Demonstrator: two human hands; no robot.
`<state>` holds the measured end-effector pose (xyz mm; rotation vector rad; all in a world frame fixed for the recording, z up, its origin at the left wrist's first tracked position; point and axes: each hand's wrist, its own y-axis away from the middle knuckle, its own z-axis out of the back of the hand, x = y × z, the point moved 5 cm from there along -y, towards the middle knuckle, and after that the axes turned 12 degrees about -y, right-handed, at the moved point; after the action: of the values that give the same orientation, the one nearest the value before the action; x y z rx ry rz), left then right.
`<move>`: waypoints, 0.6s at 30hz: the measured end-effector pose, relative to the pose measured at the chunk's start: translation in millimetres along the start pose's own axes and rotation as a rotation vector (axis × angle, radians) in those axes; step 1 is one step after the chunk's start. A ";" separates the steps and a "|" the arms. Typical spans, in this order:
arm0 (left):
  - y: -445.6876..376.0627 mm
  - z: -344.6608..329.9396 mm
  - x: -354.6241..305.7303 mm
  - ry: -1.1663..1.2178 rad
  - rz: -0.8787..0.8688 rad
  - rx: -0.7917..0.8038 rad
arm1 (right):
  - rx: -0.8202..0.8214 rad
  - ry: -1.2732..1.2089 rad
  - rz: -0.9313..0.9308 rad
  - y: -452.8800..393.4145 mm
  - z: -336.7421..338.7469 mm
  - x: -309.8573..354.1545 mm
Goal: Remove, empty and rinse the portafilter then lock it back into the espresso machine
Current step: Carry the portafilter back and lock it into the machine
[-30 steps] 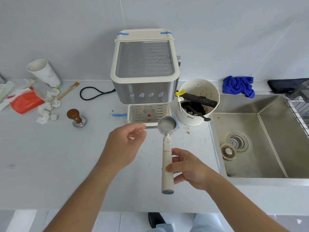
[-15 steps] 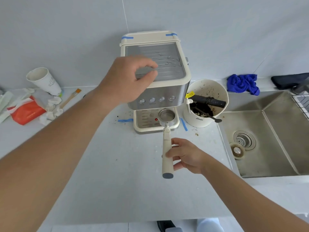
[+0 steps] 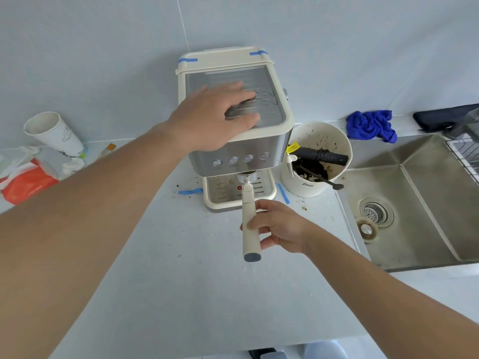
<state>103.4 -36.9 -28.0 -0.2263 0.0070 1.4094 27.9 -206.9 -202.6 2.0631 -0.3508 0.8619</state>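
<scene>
Locking step judged in hand. Portafilter (image 3: pixel 249 208) basket tucked under front of espresso machine (image 3: pixel 234 120), handle projecting toward viewer. Right hand (image 3: pixel 276 225) fingers curled round handle. Left hand (image 3: pixel 217 117) laid flat, fingers straight, on machine top. Machine best braced while handle is swung sideways until firmly seated.

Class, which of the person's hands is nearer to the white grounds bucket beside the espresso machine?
Right. The right hand grips the portafilter handle just in front of the bucket; the left hand rests flat atop the espresso machine, further left.
</scene>
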 end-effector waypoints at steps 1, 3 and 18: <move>-0.3 -0.5 0.8 -0.016 0.003 -0.004 | 0.003 0.000 0.004 -1.5 -0.7 2.6; -0.7 -0.8 0.5 -0.028 0.008 -0.014 | 0.004 0.001 0.006 -4.5 -1.3 7.6; -2.8 0.5 4.1 0.033 0.073 -0.052 | 0.051 0.008 0.029 -29.2 -16.7 19.9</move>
<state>106.8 -33.3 -27.6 -0.2948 0.0055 1.4794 50.1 -174.8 -199.9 2.1054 -0.3591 0.9043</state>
